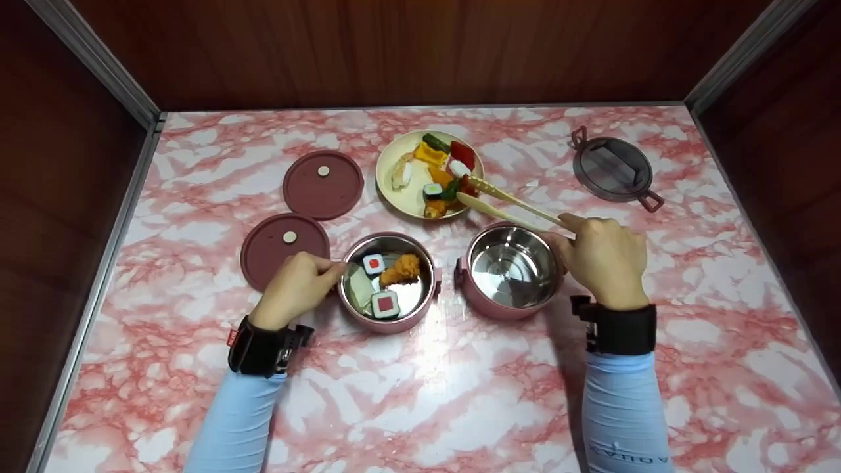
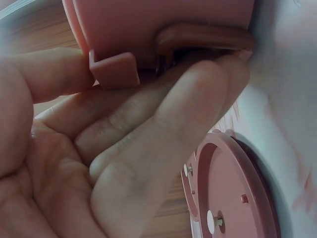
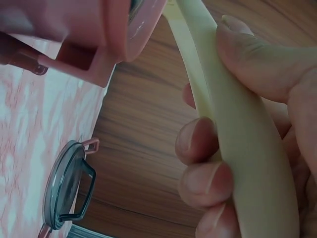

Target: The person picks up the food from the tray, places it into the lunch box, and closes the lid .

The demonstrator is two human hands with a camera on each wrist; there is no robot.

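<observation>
My left hand (image 1: 294, 289) holds the left pink lunch pot (image 1: 387, 326) by its side. In the left wrist view, the thumb is at a rim tab (image 2: 116, 71) and the fingers are under the side handle (image 2: 205, 37). Inside lie two sushi rolls (image 1: 385, 305), a fried chicken piece (image 1: 402, 269) and a pale food piece (image 1: 359, 287). Cream tongs (image 1: 525, 206) are gripped in my right hand (image 1: 606, 259), their tips apart over food at the right of the cream plate (image 1: 393, 197). Below the tongs stands a second pink pot (image 1: 502, 309), its steel inside bare.
Two dark red round lids (image 1: 322, 197) lie at the left, the nearer one partly behind my left hand. A glass lid (image 1: 608, 167) with red side handles is at the back right. Wooden panels (image 1: 420, 52) wall in the marbled table (image 1: 427, 407).
</observation>
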